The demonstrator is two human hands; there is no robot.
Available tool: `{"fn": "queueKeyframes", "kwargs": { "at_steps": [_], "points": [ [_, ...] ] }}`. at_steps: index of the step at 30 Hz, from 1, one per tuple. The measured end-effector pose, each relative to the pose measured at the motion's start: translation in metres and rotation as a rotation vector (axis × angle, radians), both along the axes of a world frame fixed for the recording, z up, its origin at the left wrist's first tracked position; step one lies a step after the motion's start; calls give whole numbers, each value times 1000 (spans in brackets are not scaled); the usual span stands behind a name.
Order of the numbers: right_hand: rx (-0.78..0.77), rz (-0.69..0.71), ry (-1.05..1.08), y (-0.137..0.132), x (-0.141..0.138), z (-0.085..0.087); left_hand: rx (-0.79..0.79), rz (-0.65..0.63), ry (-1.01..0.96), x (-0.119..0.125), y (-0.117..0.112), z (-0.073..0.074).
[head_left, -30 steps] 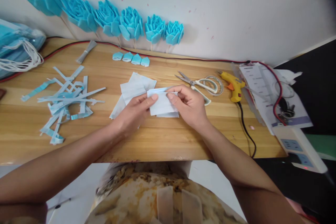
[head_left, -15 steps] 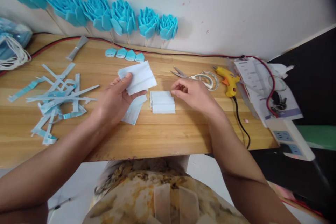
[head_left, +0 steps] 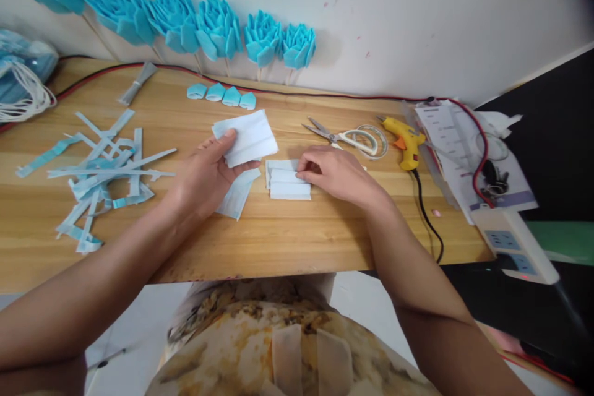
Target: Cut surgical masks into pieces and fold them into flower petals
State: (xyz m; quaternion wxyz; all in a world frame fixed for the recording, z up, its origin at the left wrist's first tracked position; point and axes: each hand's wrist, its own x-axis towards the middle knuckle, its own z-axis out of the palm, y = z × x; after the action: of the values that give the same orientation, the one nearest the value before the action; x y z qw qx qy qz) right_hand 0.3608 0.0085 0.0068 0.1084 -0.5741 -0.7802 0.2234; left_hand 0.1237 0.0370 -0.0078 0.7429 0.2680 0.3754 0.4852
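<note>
In my left hand (head_left: pixel 211 176) is a pale blue-white piece of face-mask fabric (head_left: pixel 250 136), gripped between thumb and fingers above the table. Another mask-fabric piece (head_left: pixel 237 195) lies partly under that hand. A small stack of pleated mask-fabric pieces (head_left: pixel 290 190) rests flat in front of me. My right hand (head_left: pixel 335 174) has its thumb and fingertips closed together at the stack's right edge, pinching the fabric there. Beyond it lie scissors (head_left: pixel 341 136) with white handles, beside a roll of clear tape (head_left: pixel 379 139). Four-sided folded blue petals (head_left: pixel 223 94) sit in a row farther back.
Cut mask strips (head_left: pixel 106 170) are heaped on the left. Blue fabric flowers (head_left: pixel 218 28) on sticks lean along the wall. A yellow glue gun (head_left: pixel 406 142), papers (head_left: pixel 457 154) and a power strip (head_left: pixel 517 244) occupy the right. Bundled white cord (head_left: pixel 21 93) lies far left.
My right hand has moved slightly left and down, its fingertips reaching the right edge of the stack. The left hand keeps its piece nearly still. More of the scissors' handles shows.
</note>
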Motion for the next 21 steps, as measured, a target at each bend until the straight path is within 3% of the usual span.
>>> {"fn": "queueKeyframes", "kwargs": {
  "at_steps": [9, 21],
  "points": [
    [25, -34, 319, -3, 18, 10, -9, 20, 15, 1, 1, 0],
    [129, -3, 470, -5, 14, 11, -43, 13, -5, 3, 0, 3]
  ]
}}
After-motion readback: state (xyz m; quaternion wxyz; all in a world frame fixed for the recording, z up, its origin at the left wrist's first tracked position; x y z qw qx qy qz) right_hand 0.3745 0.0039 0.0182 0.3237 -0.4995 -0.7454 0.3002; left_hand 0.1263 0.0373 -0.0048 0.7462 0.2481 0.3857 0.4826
